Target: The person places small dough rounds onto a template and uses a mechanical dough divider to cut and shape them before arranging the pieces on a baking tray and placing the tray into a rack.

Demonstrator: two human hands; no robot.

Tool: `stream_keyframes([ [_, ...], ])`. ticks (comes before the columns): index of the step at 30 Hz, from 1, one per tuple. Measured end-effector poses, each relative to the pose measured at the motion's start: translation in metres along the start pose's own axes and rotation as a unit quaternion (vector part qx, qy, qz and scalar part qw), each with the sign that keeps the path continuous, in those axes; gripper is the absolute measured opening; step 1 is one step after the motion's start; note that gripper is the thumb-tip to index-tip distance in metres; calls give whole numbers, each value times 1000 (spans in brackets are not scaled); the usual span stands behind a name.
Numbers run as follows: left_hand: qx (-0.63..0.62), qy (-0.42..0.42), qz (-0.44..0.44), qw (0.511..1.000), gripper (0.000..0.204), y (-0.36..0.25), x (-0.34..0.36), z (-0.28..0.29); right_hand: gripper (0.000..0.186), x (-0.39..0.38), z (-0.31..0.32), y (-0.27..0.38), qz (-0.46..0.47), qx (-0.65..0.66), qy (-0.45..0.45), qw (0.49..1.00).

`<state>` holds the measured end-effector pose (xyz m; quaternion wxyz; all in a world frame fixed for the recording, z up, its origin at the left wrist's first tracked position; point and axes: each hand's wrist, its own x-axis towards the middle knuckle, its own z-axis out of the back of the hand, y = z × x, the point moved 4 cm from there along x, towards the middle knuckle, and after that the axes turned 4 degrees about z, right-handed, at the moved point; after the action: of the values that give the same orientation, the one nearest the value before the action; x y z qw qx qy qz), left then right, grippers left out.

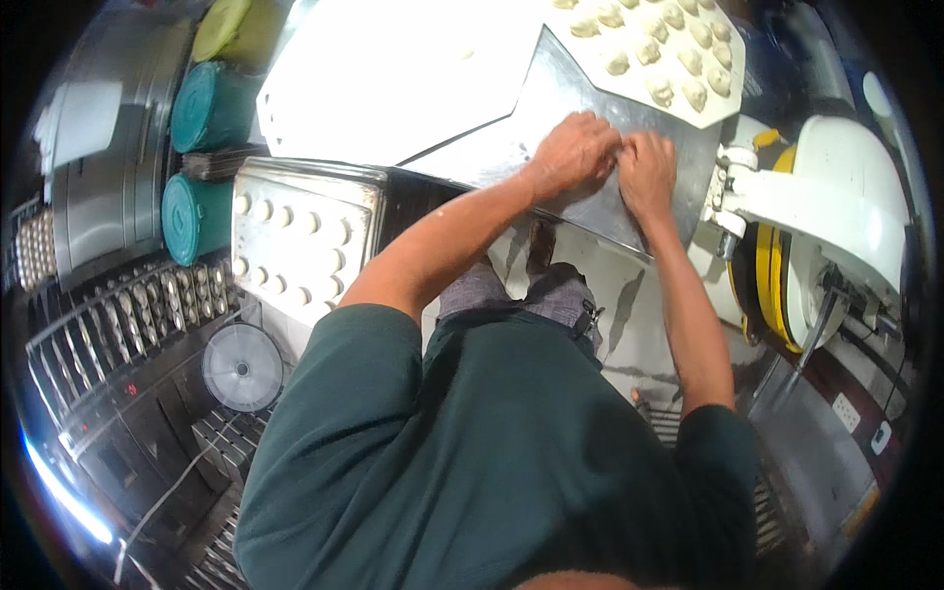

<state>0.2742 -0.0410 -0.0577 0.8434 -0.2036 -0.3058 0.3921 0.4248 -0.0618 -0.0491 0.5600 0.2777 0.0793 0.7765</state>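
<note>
My left hand (580, 152) and my right hand (644, 177) meet over a steel work surface (678, 216), fingers curled. Whatever lies between or under their fingertips is hidden. Just beyond them, white boards (393, 59) rest on the steel; the right-hand board carries several irregular lumps of pale dough (661, 91). Beside my left forearm, a metal baking tray (295, 192) holds rows of small round dough pieces (334, 233) on a stack of trays.
At the right stands a white machine (846, 197) with yellow parts. Teal lidded tubs (202, 108) and a yellow one (218, 25) line the left, near racks of trays (128, 329) and a round grey lid-like disc (242, 366).
</note>
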Motion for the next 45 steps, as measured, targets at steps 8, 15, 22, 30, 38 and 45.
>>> stream_keyframes([
  [8,-25,71,22,997,20,23,-39,42,11,-51,38,-32,62,-21,90,994],
  [15,11,-11,71,997,18,1,-5,6,11,10,-3,1,52,20,-27,998],
  [22,-43,63,17,997,24,29,-72,43,10,-69,39,-27,171,52,75,981],
  [30,10,-58,93,994,26,-10,-24,11,13,1,-5,7,44,61,-37,996],
  [38,18,39,65,997,38,12,-49,38,17,-45,29,-28,125,4,41,991],
  [45,-123,-22,171,977,78,10,-66,32,29,-16,27,8,-13,162,89,983],
])
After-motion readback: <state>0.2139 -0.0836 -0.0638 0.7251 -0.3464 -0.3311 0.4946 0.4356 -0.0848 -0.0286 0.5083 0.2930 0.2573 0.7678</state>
